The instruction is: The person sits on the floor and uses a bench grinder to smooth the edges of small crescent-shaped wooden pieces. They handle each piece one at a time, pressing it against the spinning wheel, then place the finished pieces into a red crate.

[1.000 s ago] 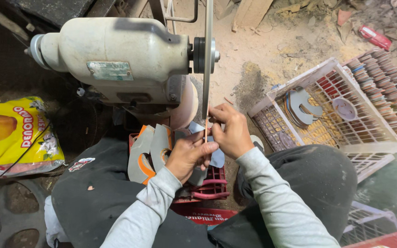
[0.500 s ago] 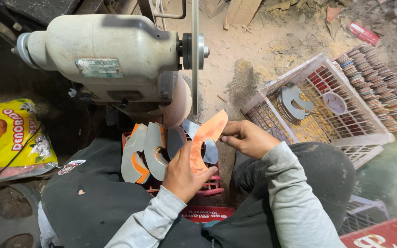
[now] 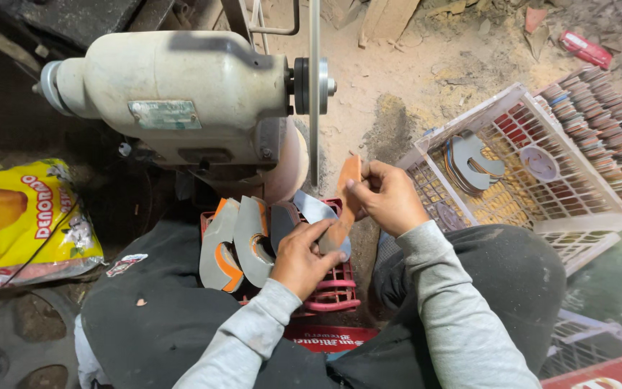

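Beside the grinder's thin disc (image 3: pixel 314 108), left hand (image 3: pixel 304 253) and right hand (image 3: pixel 386 196) each pinch one end of an orange curved piece (image 3: pixel 345 198), edge held toward the disc; it sits above the red crate's (image 3: pixel 332 292) right edge, stacked grey pieces (image 3: pixel 242 241) within reach

A dusty, sand-strewn floor (image 3: pixel 412 79) is observed. Set on it are a white wire basket (image 3: pixel 577 216), a red crate (image 3: pixel 332 292), a yellow printed bag (image 3: pixel 30 223), stacked discs (image 3: pixel 613 122) and wood scraps (image 3: pixel 386 18).
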